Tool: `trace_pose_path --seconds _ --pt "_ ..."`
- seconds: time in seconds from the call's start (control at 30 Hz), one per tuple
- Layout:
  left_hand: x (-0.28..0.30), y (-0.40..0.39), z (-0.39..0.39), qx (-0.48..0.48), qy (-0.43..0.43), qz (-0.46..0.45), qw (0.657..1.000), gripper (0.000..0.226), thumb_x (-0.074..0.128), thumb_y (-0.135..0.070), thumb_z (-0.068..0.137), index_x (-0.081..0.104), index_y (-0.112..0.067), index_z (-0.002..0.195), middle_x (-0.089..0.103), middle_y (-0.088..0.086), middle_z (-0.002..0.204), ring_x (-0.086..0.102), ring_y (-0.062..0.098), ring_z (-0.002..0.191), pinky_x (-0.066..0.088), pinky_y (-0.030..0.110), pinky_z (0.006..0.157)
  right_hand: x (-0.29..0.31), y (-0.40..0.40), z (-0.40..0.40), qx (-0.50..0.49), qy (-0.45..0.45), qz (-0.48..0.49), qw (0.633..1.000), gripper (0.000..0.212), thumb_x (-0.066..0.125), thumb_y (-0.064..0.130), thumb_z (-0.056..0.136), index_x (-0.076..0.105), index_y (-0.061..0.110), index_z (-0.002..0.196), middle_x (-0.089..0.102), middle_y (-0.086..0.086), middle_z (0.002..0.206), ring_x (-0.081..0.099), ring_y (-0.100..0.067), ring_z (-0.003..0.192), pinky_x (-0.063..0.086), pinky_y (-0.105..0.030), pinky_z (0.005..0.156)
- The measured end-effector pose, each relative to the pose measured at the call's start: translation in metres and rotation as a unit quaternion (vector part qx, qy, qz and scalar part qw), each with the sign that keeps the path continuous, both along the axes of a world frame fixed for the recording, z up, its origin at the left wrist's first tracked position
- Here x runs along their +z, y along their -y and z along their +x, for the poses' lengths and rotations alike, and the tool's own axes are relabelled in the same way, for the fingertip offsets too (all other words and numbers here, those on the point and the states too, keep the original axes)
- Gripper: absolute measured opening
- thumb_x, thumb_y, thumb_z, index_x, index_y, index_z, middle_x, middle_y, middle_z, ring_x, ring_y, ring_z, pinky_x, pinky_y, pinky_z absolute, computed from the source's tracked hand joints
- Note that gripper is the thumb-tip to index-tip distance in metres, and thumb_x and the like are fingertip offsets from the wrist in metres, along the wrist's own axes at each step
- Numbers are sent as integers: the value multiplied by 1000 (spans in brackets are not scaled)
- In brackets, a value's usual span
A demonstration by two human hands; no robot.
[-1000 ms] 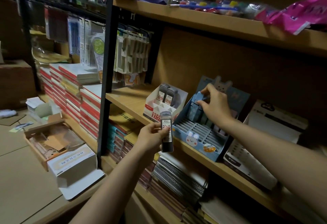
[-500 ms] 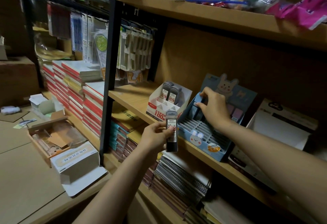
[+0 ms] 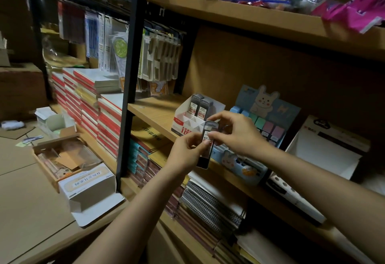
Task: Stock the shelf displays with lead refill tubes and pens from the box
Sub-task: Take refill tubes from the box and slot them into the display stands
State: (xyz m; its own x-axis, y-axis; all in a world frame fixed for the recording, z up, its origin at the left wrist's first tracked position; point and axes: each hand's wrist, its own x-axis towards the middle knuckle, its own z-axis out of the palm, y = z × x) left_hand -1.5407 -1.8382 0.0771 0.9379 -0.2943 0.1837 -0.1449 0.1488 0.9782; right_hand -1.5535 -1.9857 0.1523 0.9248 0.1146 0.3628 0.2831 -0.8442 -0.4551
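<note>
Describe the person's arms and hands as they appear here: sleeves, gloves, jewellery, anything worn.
Both forearms are bare up to the bottom edge of the picture, so no sleeve shows. The left hand and the right hand wear no gloves. No watch, bracelet or ring is visible on either wrist or on the fingers that show. The light is dim, so small details such as nail polish cannot be made out.

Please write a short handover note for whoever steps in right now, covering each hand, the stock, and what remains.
Left hand grips the lower part of a lead refill tube in front of the shelf.
Right hand pinches the same tube near its top.
Done: two tubes stand at the back of the white display box; its front slots look empty.
Left: seat the held tube, then fetch more stock; the open box sits on the table to the left.
</note>
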Motion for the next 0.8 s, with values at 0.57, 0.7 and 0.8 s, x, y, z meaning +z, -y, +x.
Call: trace_pose_path --seconds 0.57,0.7,0.8 --pt "-35 11 48 126 329 437 827 71 38 -62 93 5 -39 151 -5 -6 162 -11 19 148 -5 39 115 44 24 79 -122 140 -92 978 15 76 19 81 62 18 88 63 5 82 60 -7 73 50 -19 58" --pt "-37 12 50 133 338 421 831 69 44 -56 93 10 -39 150 3 -4 162 -5 22 149 1 41 117 44 23 91 -120 102 -126 979 13 77 16 81 65 20 86 64 4 85 62 -11 78 49 -19 60" --pt "-35 10 49 137 341 408 836 65 46 -54 93 16 -40 149 11 -2 161 0 21 149 7 42 118 47 22 100 -120 69 -157 978 13 77 17 81 65 20 86 63 4 86 58 -6 74 44 -15 56"
